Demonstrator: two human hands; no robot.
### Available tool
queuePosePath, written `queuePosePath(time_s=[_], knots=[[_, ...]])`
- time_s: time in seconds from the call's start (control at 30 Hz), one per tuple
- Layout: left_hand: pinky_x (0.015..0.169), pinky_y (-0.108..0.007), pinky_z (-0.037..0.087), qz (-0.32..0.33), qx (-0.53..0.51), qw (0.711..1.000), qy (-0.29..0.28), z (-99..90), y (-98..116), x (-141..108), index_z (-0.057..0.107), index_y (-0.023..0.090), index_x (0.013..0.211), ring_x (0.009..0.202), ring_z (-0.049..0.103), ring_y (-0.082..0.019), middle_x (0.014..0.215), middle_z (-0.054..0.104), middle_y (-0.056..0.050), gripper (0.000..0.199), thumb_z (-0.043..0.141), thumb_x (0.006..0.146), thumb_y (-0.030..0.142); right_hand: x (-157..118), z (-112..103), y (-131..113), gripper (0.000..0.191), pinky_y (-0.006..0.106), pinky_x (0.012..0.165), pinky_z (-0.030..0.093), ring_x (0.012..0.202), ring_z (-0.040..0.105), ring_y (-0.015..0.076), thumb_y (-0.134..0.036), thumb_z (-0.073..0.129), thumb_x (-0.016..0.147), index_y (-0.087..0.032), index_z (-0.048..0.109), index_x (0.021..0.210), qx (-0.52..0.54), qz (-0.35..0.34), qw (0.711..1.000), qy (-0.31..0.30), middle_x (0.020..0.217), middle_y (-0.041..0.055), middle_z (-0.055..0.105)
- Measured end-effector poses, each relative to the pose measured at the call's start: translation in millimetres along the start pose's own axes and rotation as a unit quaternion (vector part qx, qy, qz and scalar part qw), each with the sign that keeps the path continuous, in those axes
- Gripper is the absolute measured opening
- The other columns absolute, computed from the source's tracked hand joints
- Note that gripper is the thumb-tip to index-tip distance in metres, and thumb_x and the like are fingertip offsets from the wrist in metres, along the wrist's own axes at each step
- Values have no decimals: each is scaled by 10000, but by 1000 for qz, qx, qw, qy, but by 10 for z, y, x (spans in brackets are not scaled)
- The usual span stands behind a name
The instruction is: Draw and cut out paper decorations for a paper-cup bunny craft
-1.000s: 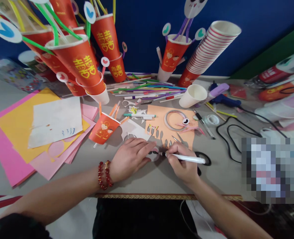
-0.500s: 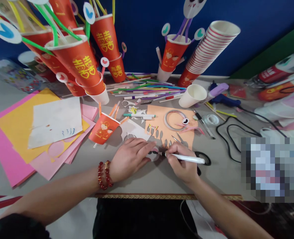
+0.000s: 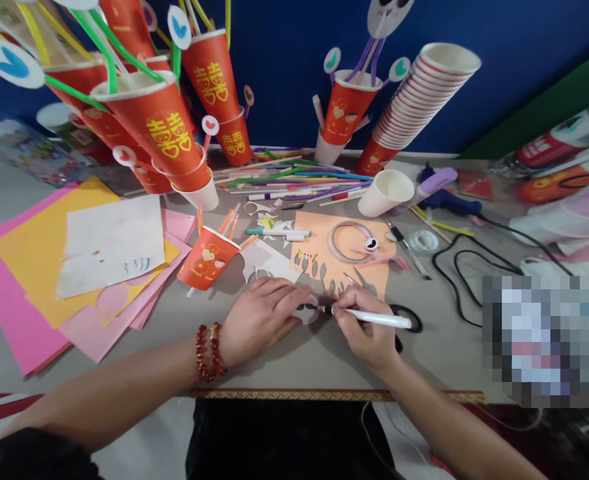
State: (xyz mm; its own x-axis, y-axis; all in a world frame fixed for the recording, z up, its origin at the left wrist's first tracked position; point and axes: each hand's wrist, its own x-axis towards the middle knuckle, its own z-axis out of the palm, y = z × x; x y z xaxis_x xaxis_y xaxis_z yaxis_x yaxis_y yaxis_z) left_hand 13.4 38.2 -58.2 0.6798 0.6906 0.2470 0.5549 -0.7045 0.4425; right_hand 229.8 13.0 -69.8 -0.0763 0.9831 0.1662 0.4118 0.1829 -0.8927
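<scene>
My right hand (image 3: pixel 367 330) is closed around a white marker pen (image 3: pixel 382 319), its dark tip pointing left onto a small pale paper cutout (image 3: pixel 306 316) with black marks. My left hand (image 3: pixel 267 313) lies palm down with its fingers stretched out, the fingertips pressing the cutout's left side on the table. Part of the cutout is hidden under those fingers. Scissors with black handles (image 3: pixel 414 319) lie partly under my right hand. Just beyond my hands is an orange paper sheet (image 3: pixel 319 230) with leaf-shaped grey pieces and a roll of tape (image 3: pixel 332 243) on it.
A red paper cup with straws (image 3: pixel 209 259) stands left of centre, near stacked coloured paper (image 3: pixel 19 293). Tall red cups (image 3: pixel 169 133) and a stack of paper cups (image 3: pixel 414 100) line the back. Loose straws (image 3: pixel 294 177) lie between. A glue gun (image 3: pixel 449 201) with a black cord is at right.
Almost nothing differs. The marker tip stays at the black marks on the cutout, and both hands keep their places.
</scene>
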Motion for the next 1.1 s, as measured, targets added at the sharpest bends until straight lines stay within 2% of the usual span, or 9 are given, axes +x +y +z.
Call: queuePosePath(time_s=[0.13, 0.3, 0.6, 0.8, 0.97, 1.1], knots=[[902, -400, 447, 0, 0, 1000, 1, -1, 3, -3, 438, 154, 1322, 1071, 585, -251, 1129, 662, -105, 437, 569, 920, 265, 4, -2, -9, 177, 255, 494, 329, 501, 408, 112, -89, 529, 768, -211, 485, 647, -4, -14, 1000, -9, 580, -46, 466], [911, -402, 446, 0, -3, 1000, 3, -2, 2, -9, 443, 157, 1318, 1072, 586, -245, 1132, 661, -103, 428, 566, 922, 262, -2, -7, 1, 166, 256, 489, 337, 505, 426, 119, -104, 527, 780, -208, 506, 652, 5, 4, 1000, 5, 582, -38, 486], [915, -425, 447, 1, -7, 1000, -4, 18, -10, -10, 407, 158, 1354, 1079, 583, -262, 1140, 654, -114, 481, 570, 917, 272, -28, 5, -5, 109, 242, 431, 352, 449, 473, 113, -125, 559, 811, -210, 553, 743, 88, 22, 994, 54, 579, -44, 521], [925, -438, 445, -1, -27, 1000, -12, 13, -15, -25, 355, 184, 1399, 1095, 573, -271, 1181, 640, -118, 520, 547, 929, 295, -44, -45, -61, 76, 227, 460, 398, 475, 513, 112, -147, 554, 842, -214, 570, 808, 110, -13, 990, 93, 591, -41, 569], [961, -431, 440, 11, -32, 999, 18, 31, -12, -65, 352, 179, 1404, 1140, 552, -269, 1216, 621, -125, 543, 560, 919, 308, -48, -77, -64, 63, 217, 467, 400, 490, 519, 110, -176, 551, 864, -216, 561, 816, 134, -19, 982, 131, 588, -43, 574], [971, -420, 442, 12, -38, 998, 47, 14, 22, -70, 404, 192, 1368, 1119, 560, -251, 1192, 629, -115, 473, 546, 926, 280, -33, -96, -56, 65, 225, 470, 388, 510, 521, 116, -225, 556, 883, -213, 558, 819, 156, -22, 977, 148, 599, -34, 584]])
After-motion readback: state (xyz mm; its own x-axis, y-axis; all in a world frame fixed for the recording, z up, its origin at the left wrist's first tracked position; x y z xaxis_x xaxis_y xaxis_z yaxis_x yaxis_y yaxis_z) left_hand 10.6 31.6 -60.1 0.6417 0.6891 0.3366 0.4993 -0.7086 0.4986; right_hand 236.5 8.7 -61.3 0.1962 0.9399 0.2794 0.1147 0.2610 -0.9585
